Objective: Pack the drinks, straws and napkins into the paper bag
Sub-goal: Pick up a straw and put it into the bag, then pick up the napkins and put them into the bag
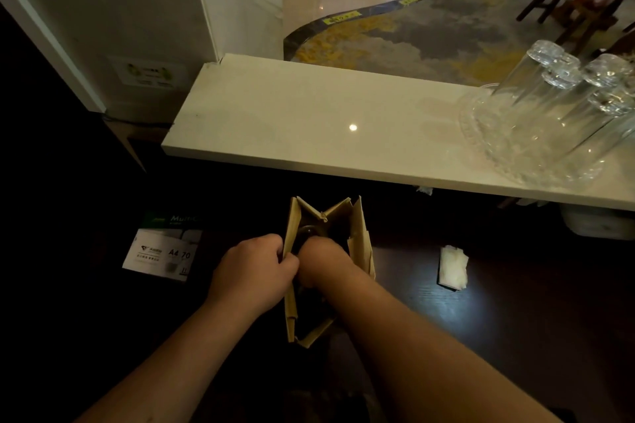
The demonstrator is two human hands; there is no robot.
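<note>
Dark counter [515,336] — left hand [252,271] pinches bag [360,237]; right hand [319,261] inside, grip unclear.

A dark table [515,336] fills the low part of the view. A brown paper bag [360,244] stands open on it near the middle. A small stack of white napkins [453,267] lies on the table at 3 o'clock from the bag, a little apart. A white box of A4 paper [161,251] sits at 9 o'clock from the bag. Behind the table, at 12 o'clock, runs a long white counter [309,120]. On its right end is a clear glass tray [508,148] with glasses [549,89] standing upside down on it.
</note>
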